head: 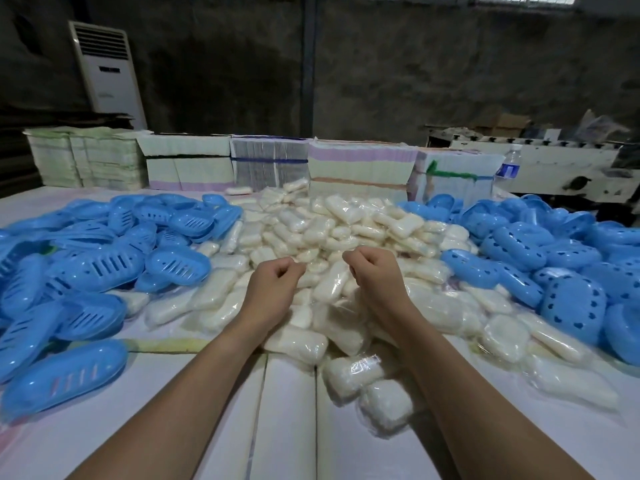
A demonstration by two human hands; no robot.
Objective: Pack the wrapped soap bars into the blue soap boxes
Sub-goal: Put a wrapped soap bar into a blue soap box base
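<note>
While hands point(325, 275) hover, blue soap boxes point(86, 268) lie empty.

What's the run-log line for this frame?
stage: pre-pick | left hand: curled, empty | right hand: curled, empty | wrapped soap bars: centre heap | blue soap boxes: piles either side, none packed visibly

Seemingly a packing warehouse: bare concrete walls point(415, 74), stacked flat cartons point(187, 161).

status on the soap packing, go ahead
Left hand and right hand curled, empty, over wrapped soap bars. Blue soap boxes piled both sides, none filled. Nothing blocking.
</note>
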